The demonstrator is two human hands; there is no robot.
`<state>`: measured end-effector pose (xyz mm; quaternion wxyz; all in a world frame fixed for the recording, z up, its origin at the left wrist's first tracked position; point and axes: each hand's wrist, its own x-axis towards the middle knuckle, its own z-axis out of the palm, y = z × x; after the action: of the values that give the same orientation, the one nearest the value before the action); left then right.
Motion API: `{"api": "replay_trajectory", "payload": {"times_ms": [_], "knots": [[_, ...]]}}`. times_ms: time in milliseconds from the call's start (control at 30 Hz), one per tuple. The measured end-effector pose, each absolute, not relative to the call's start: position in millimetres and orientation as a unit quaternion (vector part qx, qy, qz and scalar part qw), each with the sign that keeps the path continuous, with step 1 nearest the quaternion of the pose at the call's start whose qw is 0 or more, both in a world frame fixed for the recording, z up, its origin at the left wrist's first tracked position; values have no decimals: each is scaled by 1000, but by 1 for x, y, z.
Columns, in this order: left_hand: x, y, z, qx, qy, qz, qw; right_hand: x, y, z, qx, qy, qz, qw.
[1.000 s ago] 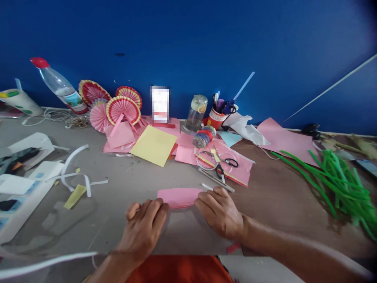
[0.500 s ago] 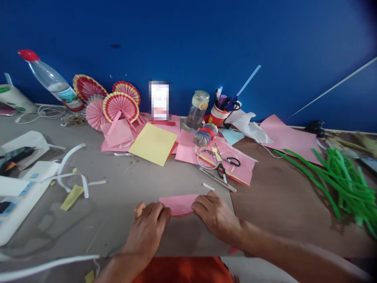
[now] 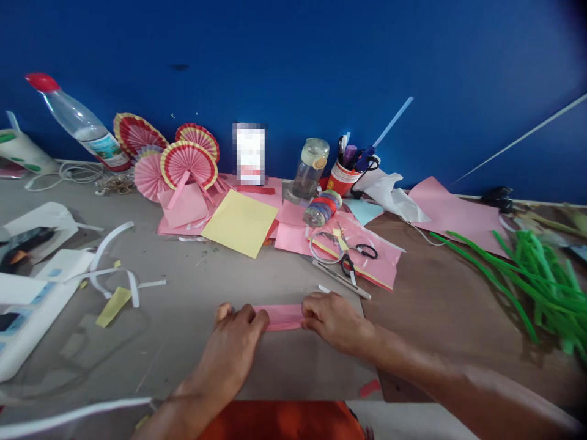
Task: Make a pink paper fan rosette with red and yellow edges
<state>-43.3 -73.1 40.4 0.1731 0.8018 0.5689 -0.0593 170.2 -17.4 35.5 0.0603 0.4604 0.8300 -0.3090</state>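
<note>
A strip of folded pink paper [image 3: 283,318] lies on the grey tabletop close to me, with its near edge turned up. My left hand [image 3: 238,339] grips its left end, the fingers closed over it. The right end is pinched in my right hand [image 3: 334,321], whose curled fingers hide that corner. Just beyond the right hand are a small white paper strip [image 3: 323,289] and a silver pen-like tool [image 3: 342,280]. Black-handled scissors [image 3: 347,264] rest on pink sheets behind them. A yellow sheet [image 3: 239,223] lies farther off, beyond the left hand.
Pleated paper fans [image 3: 189,166] and a tilted bottle [image 3: 87,131] stand at the back left. Along the blue wall are a clear jar [image 3: 312,168], tape rolls [image 3: 323,209] and a cup of pens [image 3: 342,178]. Green pipe cleaners [image 3: 545,287] heap at right; a white power strip [image 3: 43,305] lies left.
The pink paper now looks narrower, its near edge folded up. Both hands stay at its ends, the right fingers more curled.
</note>
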Motion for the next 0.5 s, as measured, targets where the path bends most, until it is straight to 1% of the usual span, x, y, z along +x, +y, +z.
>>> {"api": "replay_trajectory", "payload": {"times_ms": [133, 267, 367, 500], "knots": [[-41, -71, 44, 809, 555, -100, 167, 169, -25, 37, 438, 865, -226, 91], [-41, -74, 37, 817, 558, -86, 114, 168, -36, 34, 435, 887, -137, 71], [-44, -78, 29, 828, 552, -52, 85, 168, -39, 31, 421, 897, -123, 52], [-49, -84, 20, 839, 540, -6, 60, 174, -38, 27, 357, 927, -101, 52]]}}
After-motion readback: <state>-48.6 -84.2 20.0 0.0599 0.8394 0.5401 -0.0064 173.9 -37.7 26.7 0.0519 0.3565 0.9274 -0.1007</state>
